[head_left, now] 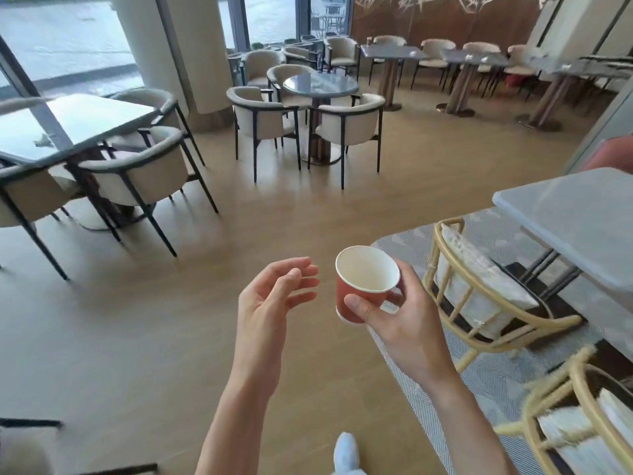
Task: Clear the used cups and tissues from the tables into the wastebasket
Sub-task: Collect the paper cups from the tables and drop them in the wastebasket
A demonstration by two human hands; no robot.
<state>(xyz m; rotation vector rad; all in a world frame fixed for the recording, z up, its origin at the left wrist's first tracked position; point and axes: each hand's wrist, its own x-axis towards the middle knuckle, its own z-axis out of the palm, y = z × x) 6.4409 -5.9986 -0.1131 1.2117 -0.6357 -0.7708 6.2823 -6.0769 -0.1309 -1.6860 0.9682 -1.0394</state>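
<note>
While a wide wooden floor (212, 303) fills most of the view, a café room spreads around it, with tall windows (65, 39) on the left and a brown patterned wall (445, 15) at the back. A glossy square tabletop (68, 125) stands at left among cream armchairs (147, 173), a round tabletop (320, 84) sits mid-room with more of the same chairs, and a row of dark tabletops (394, 51) lines the far wall. At right, a pale grey tabletop (582, 217) stands over a patterned grey rug (496, 382), with two yellow cane chairs (479, 296) beside it. Small white scraps lie on the far tabletops, too blurred to identify. Lower centre, both bare forearms reach forward above the floor. The right hand (397, 317) grasps a red paper cup (363, 286), thumb across its side and fingers behind it; the cup is tilted, its white inside showing. The left hand (274, 296) hangs released just beside the cup, fingers loosely extended toward it, not touching it
</note>
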